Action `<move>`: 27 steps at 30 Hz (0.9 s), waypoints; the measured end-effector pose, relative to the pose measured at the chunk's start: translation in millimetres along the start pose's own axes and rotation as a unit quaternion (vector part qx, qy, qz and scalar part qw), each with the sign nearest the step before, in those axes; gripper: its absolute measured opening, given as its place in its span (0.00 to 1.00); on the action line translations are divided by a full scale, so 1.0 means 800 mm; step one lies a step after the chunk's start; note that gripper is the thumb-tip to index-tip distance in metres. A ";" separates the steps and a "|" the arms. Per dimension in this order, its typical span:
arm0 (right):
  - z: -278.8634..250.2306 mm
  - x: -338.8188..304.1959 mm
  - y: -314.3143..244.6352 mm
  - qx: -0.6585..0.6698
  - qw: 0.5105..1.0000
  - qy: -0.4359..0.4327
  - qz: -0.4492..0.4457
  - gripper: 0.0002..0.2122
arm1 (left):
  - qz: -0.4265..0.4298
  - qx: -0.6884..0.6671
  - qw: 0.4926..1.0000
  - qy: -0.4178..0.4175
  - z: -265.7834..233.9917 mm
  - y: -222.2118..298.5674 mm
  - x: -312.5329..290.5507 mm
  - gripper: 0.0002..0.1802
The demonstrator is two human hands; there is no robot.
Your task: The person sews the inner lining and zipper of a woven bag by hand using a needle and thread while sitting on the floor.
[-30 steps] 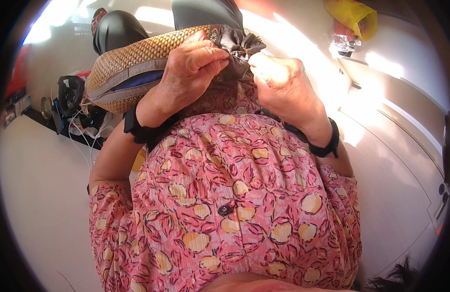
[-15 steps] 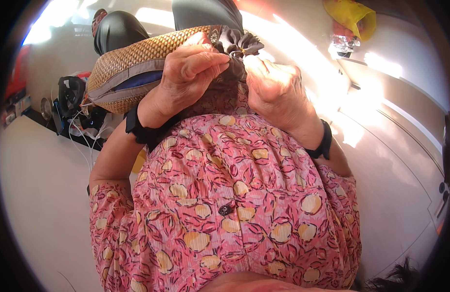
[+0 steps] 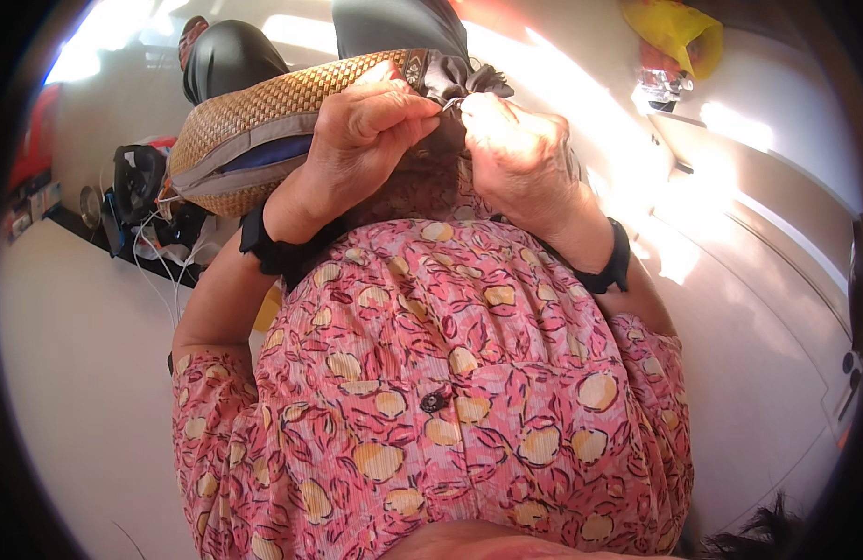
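A woven tan bolster-like case (image 3: 291, 98) lies across my lap. A grey-edged slit (image 3: 263, 154) in its near side stands apart, with blue cloth inside. Gathered dark cloth (image 3: 447, 79), crumpled like a drawn-up bag mouth, is at its right end. My left hand (image 3: 366, 126) is closed in a pinch beside this cloth. Facing it, my right hand (image 3: 520, 154) is closed too, thumb and fingers together. Between the fingertips shows a thin pale strand (image 3: 452, 105); whether it is cord or thread I cannot tell. The fingers partly cover it.
My knees in dark trousers (image 3: 231, 61) are beyond the case. Cables and black items (image 3: 156, 210) lie at the left by a pale surface. A yellow bag (image 3: 674, 37) stands at the far right, above a pale cabinet (image 3: 739, 280). Bright sunlight strikes the floor.
My right hand has shifted slightly left and toward the left fingertips, turning a little. The pale strand between the fingers now shows. My left hand stays nearly in place.
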State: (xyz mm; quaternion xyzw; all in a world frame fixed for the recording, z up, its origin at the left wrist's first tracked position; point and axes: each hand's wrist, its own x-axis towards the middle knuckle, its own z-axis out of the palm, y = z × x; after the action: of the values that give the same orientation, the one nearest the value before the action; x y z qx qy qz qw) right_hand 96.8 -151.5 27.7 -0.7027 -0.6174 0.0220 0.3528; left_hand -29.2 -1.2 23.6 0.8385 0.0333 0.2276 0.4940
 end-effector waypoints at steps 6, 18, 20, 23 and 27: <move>-0.033 0.015 0.007 0.019 0.997 -0.047 0.057 0.06 | -0.072 -0.035 0.997 -0.010 0.001 -0.002 0.002 0.05; -0.036 0.037 0.053 0.346 0.916 -0.173 0.103 0.05 | -0.094 -0.066 0.993 -0.030 -0.010 -0.002 0.007 0.06; -0.040 0.043 0.058 0.378 0.897 -0.199 0.107 0.04 | -0.109 -0.079 0.990 -0.031 -0.011 0.001 0.006 0.06; -0.043 0.048 0.069 0.395 0.885 -0.233 0.079 0.04 | -0.110 -0.101 0.988 -0.028 -0.011 0.001 0.007 0.06; -0.048 0.052 0.072 0.426 0.846 -0.280 0.157 0.04 | -0.126 -0.113 0.985 -0.041 -0.014 0.002 0.009 0.06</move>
State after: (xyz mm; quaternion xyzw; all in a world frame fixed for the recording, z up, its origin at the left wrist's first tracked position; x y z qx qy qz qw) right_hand 173.6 -131.9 43.3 -0.5349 -0.5013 0.5336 0.4218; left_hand -27.9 8.8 32.1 0.7751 0.0924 0.1315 0.6111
